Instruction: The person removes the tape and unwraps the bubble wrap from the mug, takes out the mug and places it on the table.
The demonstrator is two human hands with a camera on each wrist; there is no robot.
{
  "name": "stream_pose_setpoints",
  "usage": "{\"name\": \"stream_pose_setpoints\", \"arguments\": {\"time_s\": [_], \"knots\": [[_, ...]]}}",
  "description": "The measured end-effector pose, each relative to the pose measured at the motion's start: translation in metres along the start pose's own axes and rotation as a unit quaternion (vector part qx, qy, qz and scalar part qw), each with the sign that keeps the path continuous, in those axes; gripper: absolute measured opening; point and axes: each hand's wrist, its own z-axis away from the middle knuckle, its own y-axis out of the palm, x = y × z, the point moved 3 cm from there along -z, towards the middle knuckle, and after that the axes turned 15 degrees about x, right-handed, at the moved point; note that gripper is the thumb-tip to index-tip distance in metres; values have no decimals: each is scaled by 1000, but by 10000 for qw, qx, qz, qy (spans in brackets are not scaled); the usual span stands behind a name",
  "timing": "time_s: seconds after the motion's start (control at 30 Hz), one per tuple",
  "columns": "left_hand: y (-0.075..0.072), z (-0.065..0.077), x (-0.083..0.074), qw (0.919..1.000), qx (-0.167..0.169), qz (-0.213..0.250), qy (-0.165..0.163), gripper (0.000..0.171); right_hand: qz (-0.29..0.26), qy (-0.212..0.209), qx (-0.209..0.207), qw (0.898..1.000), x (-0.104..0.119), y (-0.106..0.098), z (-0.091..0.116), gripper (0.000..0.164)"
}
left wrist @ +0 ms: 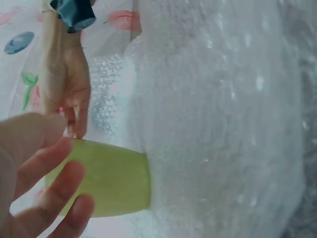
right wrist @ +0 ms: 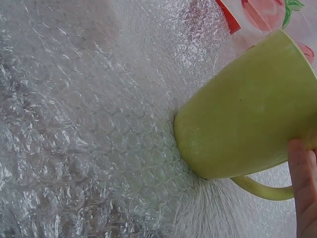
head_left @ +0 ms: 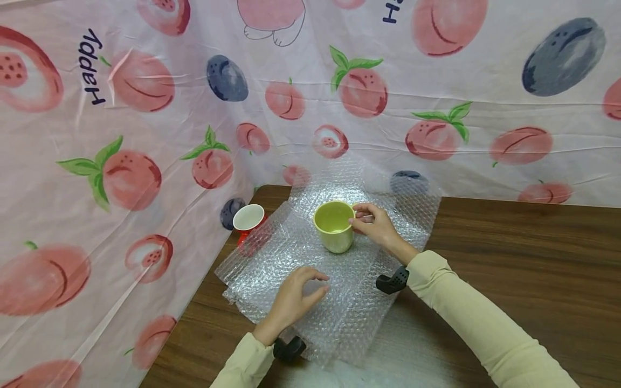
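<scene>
A yellow-green mug [head_left: 338, 241] stands upright on a sheet of clear bubble wrap [head_left: 339, 302]. My right hand [head_left: 377, 223] holds the mug at its right side, by the rim and handle. In the right wrist view the mug's handle [right wrist: 262, 189] shows below the mug, with a finger [right wrist: 303, 183] against its side. My left hand [head_left: 293, 296] is in front and to the left of the mug, fingers loosely bent and thumb apart, over the wrap. The left wrist view shows those fingers with nothing between them and the mug [left wrist: 109, 178] beyond.
A red mug [head_left: 251, 233] with a white inside stands at the left, partly behind the wrap's edge. The wrap lies on a dark wooden table [head_left: 524, 258], its far end against a fruit-printed cloth [head_left: 301, 59]. White sheet material [head_left: 412, 345] lies at the front.
</scene>
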Motion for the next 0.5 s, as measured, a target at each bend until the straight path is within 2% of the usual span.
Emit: {"name": "stream_pose_setpoints", "arguments": {"time_s": [0.07,0.17,0.37,0.5], "knots": [[2,-2,3,9996,-253,-60,-65,16,19,-17,6,10000,0,0,0,38],[8,-3,9,9986,-431,-224,-211,20,15,-155,28,9999,-1,0,1,38],[23,-3,18,9971,-411,-430,-482,29,-64,-551,81,9984,3,0,6,36],[28,-2,20,9971,-338,-336,-594,34,45,-286,39,9996,1,0,3,36]]}}
